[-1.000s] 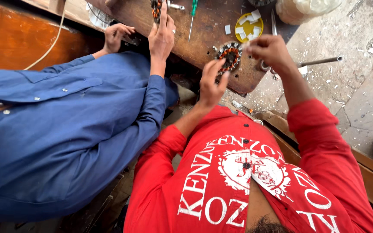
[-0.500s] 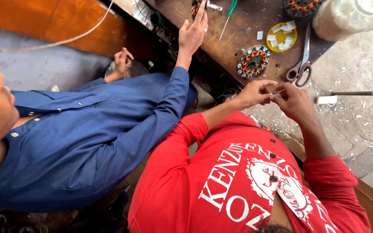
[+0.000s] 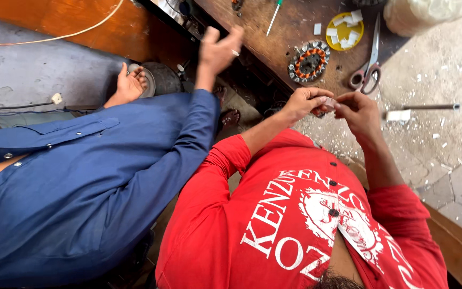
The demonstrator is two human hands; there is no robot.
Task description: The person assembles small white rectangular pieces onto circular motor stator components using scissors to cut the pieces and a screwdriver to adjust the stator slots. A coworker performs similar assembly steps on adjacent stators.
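My left hand (image 3: 305,101) and my right hand (image 3: 360,111) meet in front of my red shirt, just below the edge of the wooden workbench (image 3: 279,40). Between their fingertips they pinch a small pale slip (image 3: 329,101). A round motor stator with orange copper windings (image 3: 309,61) lies on the bench just above my left hand. Neither hand touches it.
A co-worker in a blue shirt sits at my left, one hand (image 3: 218,47) raised over the bench, the other (image 3: 130,85) on a round metal part. On the bench lie scissors (image 3: 367,69), a yellow lid with white pieces (image 3: 345,32) and a green-handled screwdriver (image 3: 274,15). A metal rod (image 3: 421,108) lies on the littered floor.
My hands left the stator on the bench and came together nearer my body, pinching the small slip. The co-worker's hand lifted off the bench.
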